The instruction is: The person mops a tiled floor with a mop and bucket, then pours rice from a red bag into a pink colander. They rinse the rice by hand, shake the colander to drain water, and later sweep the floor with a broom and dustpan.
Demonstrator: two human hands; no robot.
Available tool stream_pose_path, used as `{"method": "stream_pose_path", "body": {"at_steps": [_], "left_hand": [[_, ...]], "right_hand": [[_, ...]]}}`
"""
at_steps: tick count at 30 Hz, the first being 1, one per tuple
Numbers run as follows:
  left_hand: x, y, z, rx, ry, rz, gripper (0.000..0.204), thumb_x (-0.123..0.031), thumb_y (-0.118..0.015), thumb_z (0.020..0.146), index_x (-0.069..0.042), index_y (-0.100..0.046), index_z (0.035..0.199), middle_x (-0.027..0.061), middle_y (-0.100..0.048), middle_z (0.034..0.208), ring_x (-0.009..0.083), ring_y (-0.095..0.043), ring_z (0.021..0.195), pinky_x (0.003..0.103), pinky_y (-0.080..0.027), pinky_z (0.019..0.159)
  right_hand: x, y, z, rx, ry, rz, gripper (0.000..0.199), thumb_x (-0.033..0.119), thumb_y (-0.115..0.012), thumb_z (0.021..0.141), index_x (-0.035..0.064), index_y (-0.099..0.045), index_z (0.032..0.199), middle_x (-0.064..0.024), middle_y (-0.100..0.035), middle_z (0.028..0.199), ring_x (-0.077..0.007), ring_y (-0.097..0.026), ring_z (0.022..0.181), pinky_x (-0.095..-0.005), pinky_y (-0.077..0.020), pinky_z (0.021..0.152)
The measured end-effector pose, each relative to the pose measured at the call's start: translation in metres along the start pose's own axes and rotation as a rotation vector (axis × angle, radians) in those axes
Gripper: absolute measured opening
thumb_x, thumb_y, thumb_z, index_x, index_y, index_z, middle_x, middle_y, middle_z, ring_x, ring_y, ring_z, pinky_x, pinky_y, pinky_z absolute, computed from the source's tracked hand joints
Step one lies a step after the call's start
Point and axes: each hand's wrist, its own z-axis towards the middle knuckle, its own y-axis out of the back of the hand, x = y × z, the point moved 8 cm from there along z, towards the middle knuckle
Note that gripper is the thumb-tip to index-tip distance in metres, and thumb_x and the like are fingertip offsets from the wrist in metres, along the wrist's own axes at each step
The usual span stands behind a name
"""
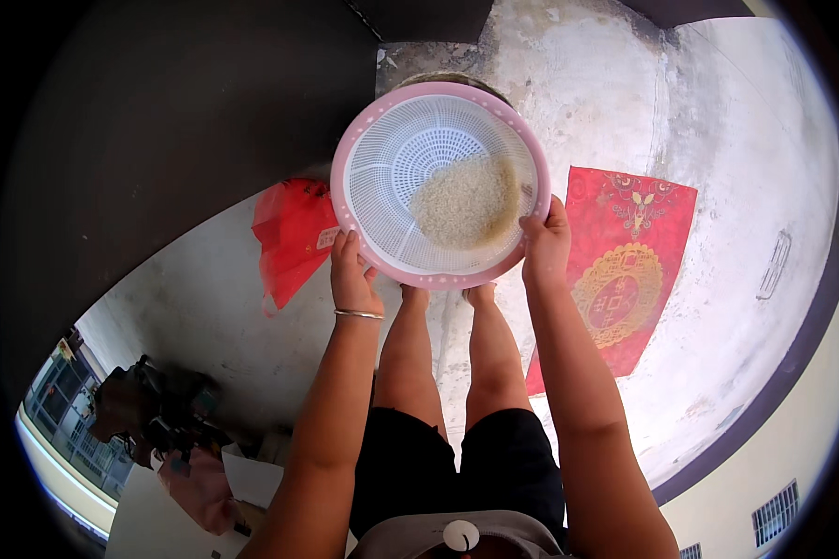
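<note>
A round white mesh colander with a pink rim (382, 168) is held out in front of me, above the floor. Inside it, a heap of pale rice grains (468, 205) has gathered toward the right side. My left hand (352, 279), with a bangle at the wrist, grips the rim at its lower left. On the lower right of the rim, my right hand (547, 244) holds on with the thumb over the edge. The fingers beneath the colander are partly hidden. Just past its far rim shows the curved brownish edge of a round thing (466, 78), mostly covered.
A red plastic bag (291, 242) lies left of the colander. Flat on the pale, stained floor (746, 168) to the right is a red mat with gold patterns (620, 289). A dark wall-like surface (205, 112) rises at upper left; dark clutter (158, 405) is at lower left.
</note>
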Motion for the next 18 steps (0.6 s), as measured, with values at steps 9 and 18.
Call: {"method": "stream_pose_path", "body": {"at_steps": [9, 18], "left_hand": [[0.027, 0.007, 0.002, 0.318, 0.381, 0.178, 0.015, -0.006, -0.056, 0.07, -0.001, -0.051, 0.084, 0.0052, -0.051, 0.069, 0.0096, -0.039, 0.045, 0.022, -0.024, 0.034], [0.03, 0.004, -0.014, 0.312, 0.228, 0.224, 0.013, -0.002, -0.056, 0.069, 0.0, -0.052, 0.081, 0.0042, -0.049, 0.065, 0.0094, -0.039, 0.043, 0.022, -0.027, 0.035]], "right_hand": [[0.008, 0.021, 0.007, 0.042, -0.166, 0.091, 0.032, -0.008, -0.049, 0.071, -0.0063, -0.054, 0.102, -0.0111, -0.06, 0.091, -0.0135, -0.056, 0.076, -0.0252, -0.0455, 0.065], [0.084, -0.03, -0.049, 0.253, 0.642, -0.786, 0.041, -0.003, -0.05, 0.077, -0.0003, -0.047, 0.118, -0.015, -0.052, 0.118, -0.03, -0.055, 0.098, -0.0315, -0.0491, 0.073]]}}
